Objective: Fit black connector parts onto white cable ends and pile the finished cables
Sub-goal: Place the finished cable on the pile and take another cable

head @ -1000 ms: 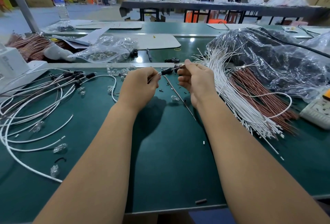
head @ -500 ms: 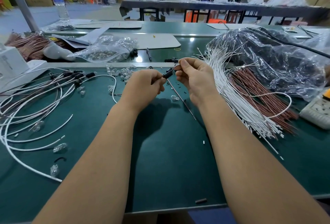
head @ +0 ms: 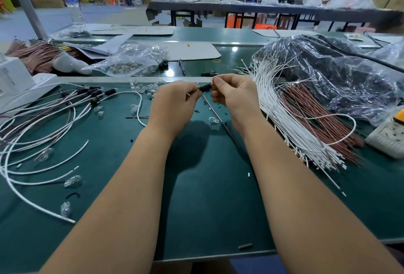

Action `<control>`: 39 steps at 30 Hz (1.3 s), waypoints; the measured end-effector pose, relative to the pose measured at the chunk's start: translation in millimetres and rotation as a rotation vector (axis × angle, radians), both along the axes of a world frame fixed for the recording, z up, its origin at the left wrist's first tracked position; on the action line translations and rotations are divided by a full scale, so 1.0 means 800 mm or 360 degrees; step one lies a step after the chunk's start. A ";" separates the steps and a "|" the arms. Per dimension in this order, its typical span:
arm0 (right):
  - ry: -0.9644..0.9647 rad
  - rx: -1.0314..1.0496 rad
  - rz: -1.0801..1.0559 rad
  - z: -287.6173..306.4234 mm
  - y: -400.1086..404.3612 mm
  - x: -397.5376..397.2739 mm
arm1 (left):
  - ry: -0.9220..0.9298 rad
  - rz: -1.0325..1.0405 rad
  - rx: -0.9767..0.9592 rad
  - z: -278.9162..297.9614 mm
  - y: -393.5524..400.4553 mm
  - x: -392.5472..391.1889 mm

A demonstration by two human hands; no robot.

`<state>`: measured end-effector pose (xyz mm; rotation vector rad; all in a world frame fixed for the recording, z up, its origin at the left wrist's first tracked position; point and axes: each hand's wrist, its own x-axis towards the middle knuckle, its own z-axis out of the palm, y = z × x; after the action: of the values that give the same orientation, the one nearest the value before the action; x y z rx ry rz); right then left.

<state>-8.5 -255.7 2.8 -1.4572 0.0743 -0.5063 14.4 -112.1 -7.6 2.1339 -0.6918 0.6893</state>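
1. Black connector part (head: 205, 87) sits between both hands, above the green surface (head: 207, 197).
2. Left hand (head: 175, 104) fingers pinch its left end and a thin wire.
3. Right hand (head: 235, 95) fingers pinch its right end.
4. Finished cables (head: 54, 116) lie at left; white cable bundle (head: 290, 120) at right.

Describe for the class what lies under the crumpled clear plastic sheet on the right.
Under the plastic sheet, the far ends of the white cables and reddish-brown wires disappear among dark contents; what those are is hidden.

Bright, even overhead light, wide-angle view.
Soft arm shadows on the green table mat (head: 196, 186); glare on crinkled clear plastic bag (head: 349, 81); edges bowed, background soft.
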 end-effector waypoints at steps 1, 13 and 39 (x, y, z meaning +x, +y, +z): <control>0.0012 -0.0028 0.0005 -0.001 0.001 0.000 | 0.0003 -0.0006 -0.0012 0.000 0.000 0.000; -0.0002 0.0142 0.0103 0.002 0.000 -0.003 | 0.0188 0.0008 -0.0170 -0.003 -0.001 -0.001; 0.0045 -0.0403 0.0039 0.002 0.004 -0.003 | 0.0333 -0.0140 -0.0223 -0.007 -0.008 0.002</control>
<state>-10.9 -252.7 4.2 -1.7110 0.0147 -0.4879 16.1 -118.9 -13.2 1.9990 -0.6020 0.4460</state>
